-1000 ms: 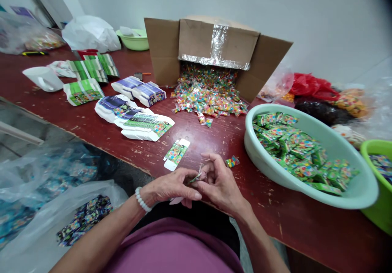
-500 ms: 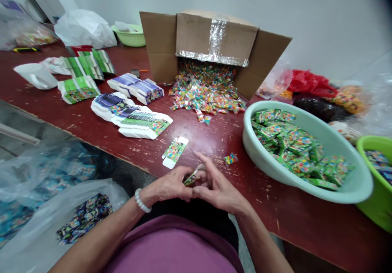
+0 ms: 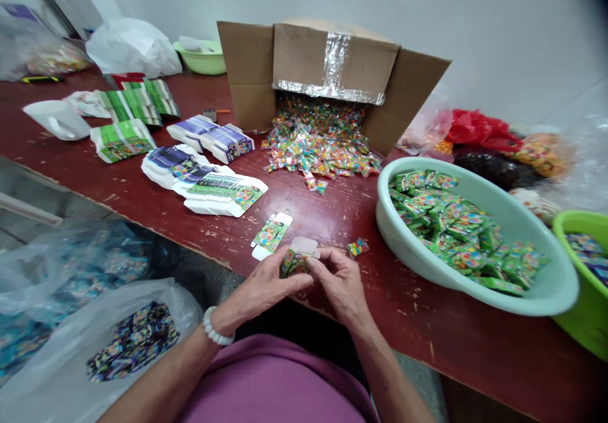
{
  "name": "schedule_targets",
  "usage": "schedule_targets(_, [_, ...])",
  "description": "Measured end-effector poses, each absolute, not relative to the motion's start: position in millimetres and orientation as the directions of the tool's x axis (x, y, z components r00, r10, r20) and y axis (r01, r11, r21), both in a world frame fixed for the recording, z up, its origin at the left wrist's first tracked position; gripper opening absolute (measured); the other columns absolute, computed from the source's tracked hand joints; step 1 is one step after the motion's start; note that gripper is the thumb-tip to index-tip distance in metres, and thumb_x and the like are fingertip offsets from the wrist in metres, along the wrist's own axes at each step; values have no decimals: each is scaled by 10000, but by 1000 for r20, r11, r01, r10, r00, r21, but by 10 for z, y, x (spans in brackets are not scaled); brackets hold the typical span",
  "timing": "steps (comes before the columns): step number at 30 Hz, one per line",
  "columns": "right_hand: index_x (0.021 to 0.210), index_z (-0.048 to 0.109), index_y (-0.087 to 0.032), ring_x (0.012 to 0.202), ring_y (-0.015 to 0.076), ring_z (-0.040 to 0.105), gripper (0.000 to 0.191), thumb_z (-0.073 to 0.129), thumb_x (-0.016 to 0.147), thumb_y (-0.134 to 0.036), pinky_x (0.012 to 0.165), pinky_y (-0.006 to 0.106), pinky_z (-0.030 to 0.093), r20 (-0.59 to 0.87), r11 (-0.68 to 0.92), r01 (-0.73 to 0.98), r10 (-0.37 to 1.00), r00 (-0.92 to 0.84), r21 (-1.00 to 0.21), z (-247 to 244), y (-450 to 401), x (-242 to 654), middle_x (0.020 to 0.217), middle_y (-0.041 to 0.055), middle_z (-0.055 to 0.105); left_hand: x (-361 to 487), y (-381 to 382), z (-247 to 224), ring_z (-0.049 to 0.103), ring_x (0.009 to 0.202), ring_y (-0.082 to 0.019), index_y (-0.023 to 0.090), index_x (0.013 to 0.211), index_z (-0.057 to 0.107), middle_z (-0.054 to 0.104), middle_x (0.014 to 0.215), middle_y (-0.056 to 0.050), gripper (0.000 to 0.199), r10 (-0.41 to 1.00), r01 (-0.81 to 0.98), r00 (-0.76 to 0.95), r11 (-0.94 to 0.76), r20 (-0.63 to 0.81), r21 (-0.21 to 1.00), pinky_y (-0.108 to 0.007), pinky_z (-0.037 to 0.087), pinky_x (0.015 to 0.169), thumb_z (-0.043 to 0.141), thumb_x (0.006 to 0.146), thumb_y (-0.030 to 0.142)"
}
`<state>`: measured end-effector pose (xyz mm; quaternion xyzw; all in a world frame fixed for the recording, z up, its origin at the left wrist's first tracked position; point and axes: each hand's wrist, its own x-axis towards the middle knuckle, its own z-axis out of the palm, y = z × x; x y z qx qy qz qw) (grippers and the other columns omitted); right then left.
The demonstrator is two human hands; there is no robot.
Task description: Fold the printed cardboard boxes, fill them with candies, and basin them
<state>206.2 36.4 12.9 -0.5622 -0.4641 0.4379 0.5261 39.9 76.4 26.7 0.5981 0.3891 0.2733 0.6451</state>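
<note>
A small green box (image 3: 293, 263) with a raised white end flap is between my hands near the table's front edge. My left hand (image 3: 270, 284) grips it from the left, thumb across its front. My right hand (image 3: 339, 282) pinches its right end by the flap. Just beyond my left hand lies a flat green carton (image 3: 272, 233) with white flaps. One candy packet (image 3: 358, 247) rests right of my right hand. An open cardboard box (image 3: 335, 62) lies on its side, with wrapped candies (image 3: 320, 147) spilling out.
A pale green basin (image 3: 532, 217) of filled green boxes stands right. Carton stacks (image 3: 223, 189) and a white mug (image 3: 59, 120) are left. A plastic bag (image 3: 61, 353) of dark packets sits below the table at left. A lime tub (image 3: 582, 312) is far right.
Both hands have moved slightly up and away from my body with the small box. It is now more upright, its white flap showing, and my right fingers have closed onto its end.
</note>
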Motion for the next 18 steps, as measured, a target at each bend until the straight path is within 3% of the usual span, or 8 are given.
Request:
schedule_targets(3, [965, 693, -192, 743, 171, 657, 194, 695, 840, -341, 697, 288, 518, -35, -34, -7, 981, 190, -999, 146, 361, 2056, 881, 33, 738, 363, 691, 283, 676, 970, -203, 214, 1242, 540, 706, 1078, -54, 441, 876, -2, 448, 204, -181, 979, -322, 554, 846, 702, 853, 345])
schedule_targets(5, [1116, 618, -211, 785, 176, 674, 332, 723, 817, -312, 728, 297, 534, -54, -33, -95, 973, 226, -995, 134, 363, 2025, 897, 23, 733, 369, 623, 274, 700, 853, -188, 248, 1314, 450, 709, 995, -29, 550, 896, -52, 398, 237, -197, 970, -314, 574, 771, 719, 844, 342])
schedule_targets(7, [1186, 547, -231, 788, 174, 675, 454, 753, 788, -297, 724, 296, 540, -72, -25, -167, 958, 278, -986, 112, 363, 1978, 870, 4, 719, 392, 563, 270, 707, 872, -196, 272, 1363, 414, 705, 1039, -40, 607, 915, -56, 354, 225, -192, 973, -318, 578, 777, 721, 843, 339])
schedule_targets(11, [1019, 641, -211, 797, 154, 643, 270, 737, 804, -342, 730, 273, 522, -17, 35, -164, 953, 303, -986, 82, 353, 1910, 887, 11, 695, 418, 523, 276, 673, 1033, -216, 252, 1310, 514, 673, 1201, -72, 486, 931, -25, 319, 195, -177, 981, -296, 554, 845, 686, 862, 331])
schedule_targets(14, [891, 690, -192, 754, 145, 620, 198, 706, 837, -382, 710, 265, 506, -26, 11, -136, 964, 264, -991, 77, 356, 1931, 836, 8, 689, 388, 552, 255, 662, 930, -193, 222, 1233, 571, 698, 1054, -52, 399, 911, -4, 368, 201, -186, 980, -274, 540, 796, 674, 872, 358])
schedule_targets(18, [778, 689, -171, 689, 146, 608, 265, 776, 766, -422, 666, 274, 503, -136, -98, -199, 972, 190, -975, 78, 400, 2010, 765, 9, 677, 353, 591, 229, 637, 872, -174, 210, 1121, 623, 689, 963, -25, 296, 903, 9, 392, 188, -176, 982, -258, 518, 773, 650, 896, 400])
